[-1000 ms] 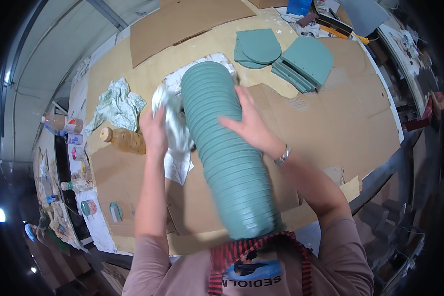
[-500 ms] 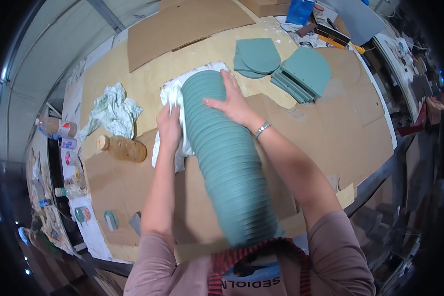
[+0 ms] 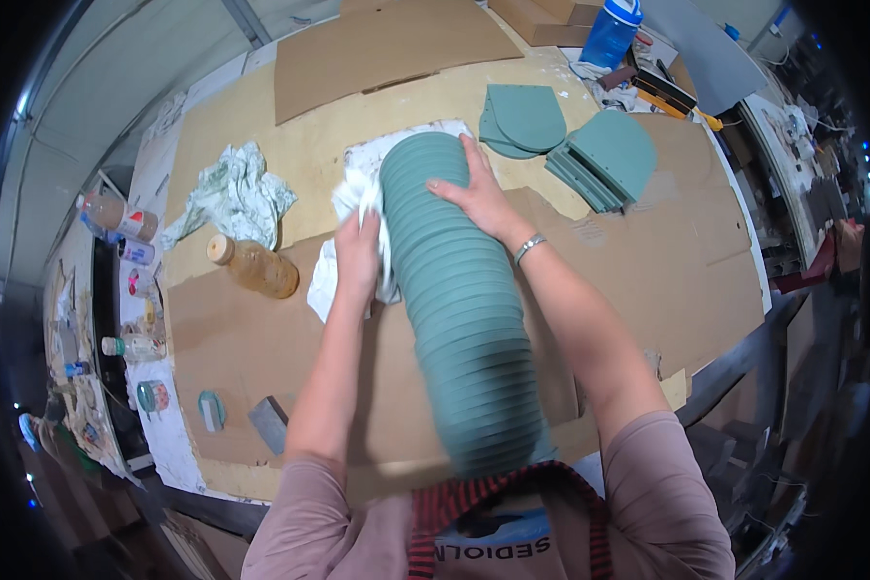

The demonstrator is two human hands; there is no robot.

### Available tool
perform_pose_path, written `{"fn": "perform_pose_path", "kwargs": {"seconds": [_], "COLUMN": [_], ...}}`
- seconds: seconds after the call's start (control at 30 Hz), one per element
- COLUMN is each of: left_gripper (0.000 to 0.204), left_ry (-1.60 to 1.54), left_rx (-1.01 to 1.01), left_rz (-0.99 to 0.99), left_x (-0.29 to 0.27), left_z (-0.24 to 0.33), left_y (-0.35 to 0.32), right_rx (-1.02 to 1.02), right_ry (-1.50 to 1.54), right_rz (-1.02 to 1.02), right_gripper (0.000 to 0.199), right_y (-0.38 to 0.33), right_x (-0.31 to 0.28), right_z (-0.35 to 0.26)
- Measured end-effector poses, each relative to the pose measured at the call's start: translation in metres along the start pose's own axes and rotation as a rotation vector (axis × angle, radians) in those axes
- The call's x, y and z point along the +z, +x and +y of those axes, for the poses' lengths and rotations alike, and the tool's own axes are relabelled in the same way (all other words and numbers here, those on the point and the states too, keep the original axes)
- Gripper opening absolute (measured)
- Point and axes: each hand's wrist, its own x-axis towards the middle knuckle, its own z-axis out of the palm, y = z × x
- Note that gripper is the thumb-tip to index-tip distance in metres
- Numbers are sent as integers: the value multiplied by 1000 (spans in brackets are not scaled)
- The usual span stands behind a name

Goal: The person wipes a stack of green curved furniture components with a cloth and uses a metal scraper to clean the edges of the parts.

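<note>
Since half a second ago both hands have slid a little toward the far end of the stack of green boards (image 3: 454,300), and the view has shifted so the workbench sits lower in the head view. That stack, a long row of flat round-topped boards pressed face to face, lies on the cardboard-covered workbench (image 3: 706,280) and runs from the person's chest out to a white sheet at its far end. On the stack's left side the left hand (image 3: 358,253) presses a white rag (image 3: 353,208) against the boards, fingers curled around the cloth. On top of the stack near its far end rests the right hand (image 3: 474,193), fingers spread flat and open on the green edges, a bracelet on its wrist. To the right of the stack and beyond it lie two smaller piles of green boards (image 3: 604,155), apart from it. Left of the stack a brown bottle (image 3: 256,269) lies on its side, and farther left is a crumpled patterned cloth (image 3: 232,193). Beyond the piles, at the far edge of the bench from the stack, stands a blue bottle (image 3: 611,31). Near the person's left elbow, left of the stack, sits a small grey block (image 3: 269,421).
</note>
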Motion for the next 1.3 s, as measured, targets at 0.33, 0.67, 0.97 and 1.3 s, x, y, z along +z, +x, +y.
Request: {"fn": "perform_pose_path", "kwargs": {"seconds": [0.33, 0.67, 0.97, 1.3], "left_gripper": [35, 37, 38, 39], "left_ry": [-19, 159, 188, 244], "left_rx": [-44, 451, 442, 113], "left_rz": [102, 89, -140, -47], "left_x": [9, 30, 30, -19], "left_z": [-59, -11, 38, 5], "left_y": [-50, -15, -5, -47], "right_rx": [21, 45, 34, 22], "right_ry": [-35, -32, -40, -61], "right_rz": [-25, -55, -54, -14], "right_gripper": [112, 109, 100, 84], "right_y": [-1, 0, -1, -2], "right_x": [1, -5, -4, -3], "right_z": [-2, -2, -5, 0]}}
